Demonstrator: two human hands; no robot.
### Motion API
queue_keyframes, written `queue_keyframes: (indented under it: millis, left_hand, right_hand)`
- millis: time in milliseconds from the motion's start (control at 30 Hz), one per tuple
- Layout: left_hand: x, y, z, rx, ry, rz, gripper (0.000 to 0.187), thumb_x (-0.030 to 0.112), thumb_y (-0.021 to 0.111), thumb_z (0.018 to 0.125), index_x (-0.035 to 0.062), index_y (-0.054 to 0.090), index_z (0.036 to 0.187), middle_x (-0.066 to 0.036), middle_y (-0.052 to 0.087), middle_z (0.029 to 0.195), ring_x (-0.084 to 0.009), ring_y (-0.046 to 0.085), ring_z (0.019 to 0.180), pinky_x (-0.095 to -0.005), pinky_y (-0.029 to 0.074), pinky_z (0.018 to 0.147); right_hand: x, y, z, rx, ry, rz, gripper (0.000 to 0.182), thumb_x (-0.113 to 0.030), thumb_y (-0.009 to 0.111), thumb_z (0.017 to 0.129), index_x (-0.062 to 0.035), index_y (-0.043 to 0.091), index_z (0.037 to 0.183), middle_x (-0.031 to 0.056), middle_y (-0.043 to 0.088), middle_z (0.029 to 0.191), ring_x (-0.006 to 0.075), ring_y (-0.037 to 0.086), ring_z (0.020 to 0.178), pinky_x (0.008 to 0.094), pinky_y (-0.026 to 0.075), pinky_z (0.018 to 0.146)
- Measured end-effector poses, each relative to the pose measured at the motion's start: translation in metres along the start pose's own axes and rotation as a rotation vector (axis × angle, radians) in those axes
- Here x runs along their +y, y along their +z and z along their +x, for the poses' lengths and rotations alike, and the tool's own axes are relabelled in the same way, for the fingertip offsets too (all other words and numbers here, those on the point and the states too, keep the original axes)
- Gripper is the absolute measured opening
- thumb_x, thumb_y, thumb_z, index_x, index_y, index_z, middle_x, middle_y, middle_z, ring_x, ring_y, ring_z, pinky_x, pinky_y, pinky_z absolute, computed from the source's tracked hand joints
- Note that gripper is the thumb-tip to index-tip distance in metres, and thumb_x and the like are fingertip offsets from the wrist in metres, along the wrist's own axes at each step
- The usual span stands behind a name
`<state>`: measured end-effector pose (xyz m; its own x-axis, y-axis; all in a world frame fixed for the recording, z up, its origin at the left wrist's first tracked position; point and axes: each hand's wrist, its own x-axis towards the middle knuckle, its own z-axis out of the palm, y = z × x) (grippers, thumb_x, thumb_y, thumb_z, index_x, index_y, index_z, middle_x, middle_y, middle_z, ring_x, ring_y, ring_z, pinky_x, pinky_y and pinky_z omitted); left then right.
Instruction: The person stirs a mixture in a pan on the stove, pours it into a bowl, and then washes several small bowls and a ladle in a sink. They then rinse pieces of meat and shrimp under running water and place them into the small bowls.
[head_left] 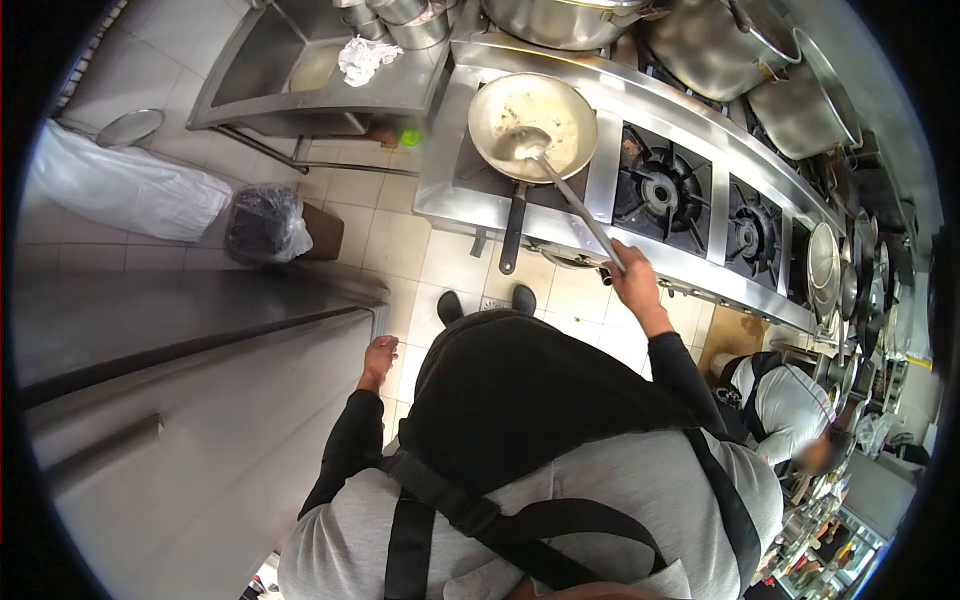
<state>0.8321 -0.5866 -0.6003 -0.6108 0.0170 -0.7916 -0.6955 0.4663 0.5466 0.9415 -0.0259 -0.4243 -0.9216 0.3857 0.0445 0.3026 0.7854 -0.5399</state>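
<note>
My right hand [636,284] is wrapped around the end of a long metal ladle [584,212]. The ladle's round bowl rests inside a frying pan [483,100], in a pale, creamy liquid with small bits [560,125]. The pan sits on the left burner of a steel stove [440,190], its black handle [515,228] pointing toward me. Low at my left side, my left hand [377,364] hangs near the corner of a steel cabinet [230,400], apart from it. Its fingers are curled, and nothing shows in them.
Bare burners [660,190] lie right of the pan. Large pots [720,45] line the back. A steel sink counter [400,95] holds a crumpled white cloth [366,60]. A lined bin [262,225] stands left. Another person [790,400] bends at the right, near stacked pans [823,255].
</note>
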Motion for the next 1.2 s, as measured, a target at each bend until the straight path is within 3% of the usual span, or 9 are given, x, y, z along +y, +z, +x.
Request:
queue_keyframes:
  millis: [267,333,433,633,900,1000,1067,1167,1200]
  left_hand:
    - [0.017,0.007,0.004,-0.022,0.024,0.068,0.04,0.035,0.067,0.089,0.0064,0.063,0.117,-0.003,0.067,0.099,-0.0172,0.063,0.082,-0.0321,0.047,0.063]
    - [0.021,0.01,0.008,-0.042,0.035,0.077,0.039,0.035,0.067,0.089,0.0064,0.063,0.116,-0.002,0.067,0.099,-0.0168,0.062,0.082,-0.0316,0.047,0.063]
    - [0.021,0.011,0.017,-0.077,0.051,0.097,0.034,0.034,0.062,0.093,0.011,0.063,0.118,-0.003,0.067,0.103,-0.0182,0.063,0.087,-0.0351,0.047,0.069]
    - [0.023,0.011,-0.009,-0.051,0.135,-0.003,0.032,0.033,0.063,0.094,0.0107,0.062,0.117,-0.002,0.066,0.099,-0.0166,0.063,0.083,-0.0341,0.047,0.068]
    - [-0.015,-0.007,0.01,-0.056,-0.008,0.038,0.042,0.034,0.064,0.089,0.0052,0.063,0.12,-0.003,0.064,0.092,-0.017,0.06,0.08,-0.0327,0.048,0.065]
    - [-0.011,-0.004,0.012,-0.039,-0.029,0.013,0.041,0.035,0.064,0.09,0.0048,0.063,0.118,-0.003,0.064,0.091,-0.0171,0.06,0.078,-0.0328,0.048,0.064]
    - [-0.003,-0.001,0.016,-0.055,0.02,0.047,0.041,0.035,0.065,0.089,0.0049,0.063,0.116,-0.003,0.065,0.091,-0.0171,0.06,0.078,-0.0325,0.048,0.063]
    - [0.012,0.006,0.019,-0.062,0.101,0.062,0.038,0.035,0.065,0.09,0.0053,0.063,0.114,-0.002,0.065,0.091,-0.0165,0.061,0.077,-0.0318,0.047,0.063]
    - [0.017,0.01,0.021,-0.057,0.133,0.046,0.036,0.034,0.065,0.09,0.0057,0.063,0.113,-0.002,0.065,0.092,-0.016,0.061,0.077,-0.0313,0.047,0.062]
  right_hand:
    - [-0.022,-0.044,0.054,-0.014,0.241,0.134,0.03,-0.019,0.065,0.091,0.0046,0.065,0.109,0.0251,0.067,0.082,0.0413,0.066,0.075,0.0422,0.053,0.071]
    - [-0.004,-0.005,0.076,0.018,0.222,0.161,0.03,-0.025,0.061,0.094,0.0047,0.064,0.098,0.021,0.066,0.074,0.0328,0.065,0.062,0.0392,0.052,0.06]
    - [-0.035,0.016,0.082,-0.23,0.529,0.789,0.028,-0.026,0.056,0.1,-0.0002,0.062,0.09,0.0021,0.054,0.062,0.0099,0.05,0.048,0.0266,0.04,0.043]
    - [-0.058,-0.011,0.061,-0.493,0.863,1.723,0.022,-0.017,0.055,0.101,0.0034,0.058,0.111,-0.0027,0.051,0.075,0.0016,0.038,0.049,0.0167,0.031,0.039]
    - [-0.072,-0.073,0.055,-0.32,0.544,1.026,0.009,-0.009,0.065,0.091,-0.0039,0.058,0.089,-0.0042,0.051,0.067,0.0023,0.045,0.049,0.0188,0.036,0.04]
    - [-0.071,-0.092,0.06,-0.302,0.456,0.791,0.012,-0.012,0.065,0.092,-0.0015,0.062,0.097,-0.0051,0.05,0.067,0.0018,0.045,0.05,0.0187,0.036,0.04]
    - [-0.067,-0.097,0.061,-0.312,0.458,0.702,0.021,-0.014,0.065,0.092,0.002,0.063,0.106,-0.002,0.053,0.068,0.005,0.048,0.052,0.0235,0.041,0.044]
    - [-0.055,-0.082,0.056,-0.161,0.268,0.225,0.035,-0.016,0.067,0.089,0.0018,0.061,0.119,0.0193,0.065,0.08,0.027,0.063,0.068,0.0398,0.052,0.07]
    - [-0.053,-0.077,0.052,-0.162,0.266,0.223,0.035,-0.016,0.067,0.089,0.0018,0.061,0.119,0.0193,0.065,0.08,0.027,0.063,0.068,0.0398,0.052,0.07]
